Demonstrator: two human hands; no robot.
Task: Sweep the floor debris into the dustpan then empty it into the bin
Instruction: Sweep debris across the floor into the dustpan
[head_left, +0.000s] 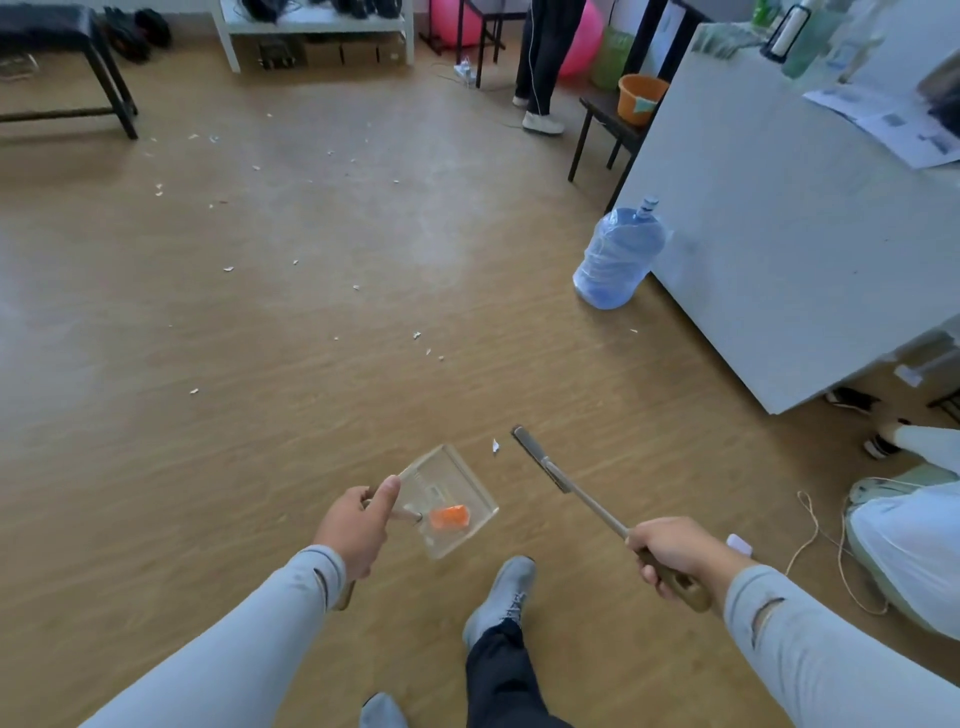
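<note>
My left hand (358, 525) grips the handle of a clear plastic dustpan (457, 478), held low over the wooden floor. An orange scrap (449, 517) lies inside the pan. My right hand (670, 551) holds the wooden handle of a small brush (540, 460), whose head points toward the pan's far corner. A white paper scrap (496, 446) lies on the floor between the brush head and the pan. Several small white bits (415, 335) are scattered across the floor farther ahead. At the right edge stands a bin lined with a white bag (909, 551).
A blue water jug (618, 260) stands beside a white table (769, 234) on the right. Another person's legs (543, 67) are at the back, near a pink ball (457, 21). A black bench (62, 62) stands back left. String (810, 545) trails on the floor near the bin.
</note>
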